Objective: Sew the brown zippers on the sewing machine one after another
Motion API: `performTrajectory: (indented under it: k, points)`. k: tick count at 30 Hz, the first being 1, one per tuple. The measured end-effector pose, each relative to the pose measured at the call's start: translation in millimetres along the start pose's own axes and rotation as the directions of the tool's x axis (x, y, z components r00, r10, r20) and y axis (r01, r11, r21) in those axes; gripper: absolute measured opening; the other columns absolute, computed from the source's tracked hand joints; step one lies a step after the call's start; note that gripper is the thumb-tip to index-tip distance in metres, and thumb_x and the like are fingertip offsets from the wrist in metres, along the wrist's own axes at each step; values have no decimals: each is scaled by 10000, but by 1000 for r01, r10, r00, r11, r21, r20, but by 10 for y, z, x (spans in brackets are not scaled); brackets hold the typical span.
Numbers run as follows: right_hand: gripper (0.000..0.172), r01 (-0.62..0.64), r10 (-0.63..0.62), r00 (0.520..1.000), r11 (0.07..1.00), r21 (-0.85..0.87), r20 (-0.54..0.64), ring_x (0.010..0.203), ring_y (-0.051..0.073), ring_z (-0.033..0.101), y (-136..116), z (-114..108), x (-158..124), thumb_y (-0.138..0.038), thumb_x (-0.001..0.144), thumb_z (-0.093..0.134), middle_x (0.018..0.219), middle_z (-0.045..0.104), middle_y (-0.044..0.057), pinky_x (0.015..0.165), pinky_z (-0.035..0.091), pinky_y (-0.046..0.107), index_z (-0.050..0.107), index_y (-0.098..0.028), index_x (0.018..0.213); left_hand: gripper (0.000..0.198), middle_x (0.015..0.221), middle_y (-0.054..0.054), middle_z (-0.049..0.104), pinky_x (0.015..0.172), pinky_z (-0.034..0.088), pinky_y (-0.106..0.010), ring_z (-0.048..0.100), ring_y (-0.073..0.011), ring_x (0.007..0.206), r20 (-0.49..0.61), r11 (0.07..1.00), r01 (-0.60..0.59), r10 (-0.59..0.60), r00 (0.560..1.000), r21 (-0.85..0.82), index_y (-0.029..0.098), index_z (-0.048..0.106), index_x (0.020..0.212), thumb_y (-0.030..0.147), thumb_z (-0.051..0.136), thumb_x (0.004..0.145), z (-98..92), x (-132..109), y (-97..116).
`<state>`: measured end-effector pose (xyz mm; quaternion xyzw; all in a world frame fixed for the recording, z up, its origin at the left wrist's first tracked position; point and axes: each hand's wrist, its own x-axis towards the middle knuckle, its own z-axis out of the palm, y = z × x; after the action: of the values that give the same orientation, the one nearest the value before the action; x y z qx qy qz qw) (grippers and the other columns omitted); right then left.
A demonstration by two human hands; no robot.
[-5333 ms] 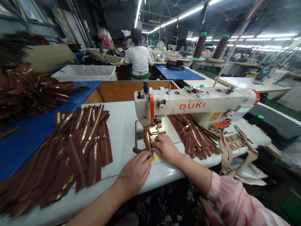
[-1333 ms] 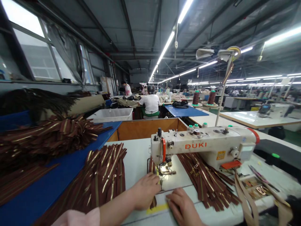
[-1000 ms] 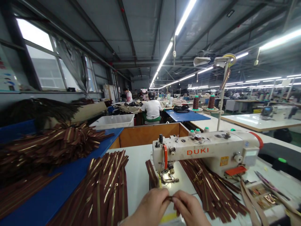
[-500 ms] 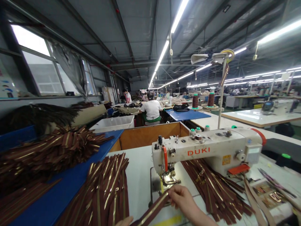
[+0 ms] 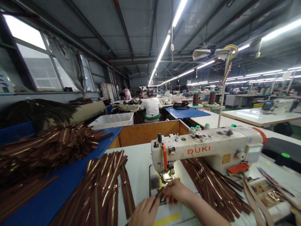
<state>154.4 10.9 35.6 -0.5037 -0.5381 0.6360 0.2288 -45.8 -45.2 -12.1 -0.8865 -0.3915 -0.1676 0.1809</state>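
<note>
A white sewing machine (image 5: pixel 199 149) stands on the pale table. In front of its presser foot, my right hand (image 5: pixel 175 191) pinches the end of a brown zipper strip (image 5: pixel 160 194). Just to the left and lower, my left hand (image 5: pixel 144 212) has its fingers closed on the same strip, most of which is hidden by the hands. Brown zippers with gold teeth (image 5: pixel 101 188) lie in a pile left of my hands, one strip (image 5: pixel 127 191) slightly apart at its right side. More brown zippers (image 5: pixel 213 191) lie beneath and right of the machine arm.
A blue surface (image 5: pixel 58 191) at left carries a large zipper heap (image 5: pixel 47 147). Scissors (image 5: pixel 274 180) and a tray of metal parts (image 5: pixel 268 193) are at right. Beyond the machine are a wooden bin (image 5: pixel 145 133), thread cones (image 5: pixel 195 99) and a seated person (image 5: pixel 151 106).
My left hand has come up from the bottom edge to the strip near my right hand. One zipper now lies separated at the right side of the left pile.
</note>
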Motion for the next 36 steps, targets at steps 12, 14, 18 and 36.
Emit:
performTrajectory:
  k: [12,14,18,36]
  points:
    - [106,149,-226,958,916,-372,-174,536,92,505,38,-164,-72,-85,707,582,586,584,-38,537,375,190,616,-170,653,355,926,-28,653,812,536,-327,618,-183,895,52,920,263,-259,964,-292,211,623,991,6,385,826,-120,410,322]
    - [224,310,-424,893,824,-474,-153,622,101,526,106,-248,-122,-30,667,578,716,623,-26,594,390,192,659,-177,814,290,890,-31,650,794,537,-337,611,-189,878,50,911,271,-269,962,-312,204,637,936,55,400,862,-138,430,318]
    - [287,489,-619,785,640,-592,-22,750,131,562,218,-320,-186,12,662,578,819,643,1,710,427,225,679,-177,852,269,808,-42,643,737,540,-331,605,-190,801,-9,894,262,-285,959,-364,191,647,800,136,408,908,-141,466,307]
    - [94,523,-693,718,474,-708,66,765,136,572,217,-294,-30,-108,813,618,792,657,32,732,407,229,698,-152,789,225,835,-50,656,734,535,-333,613,-195,804,-122,845,218,-314,941,-489,180,644,857,196,426,912,-82,454,251]
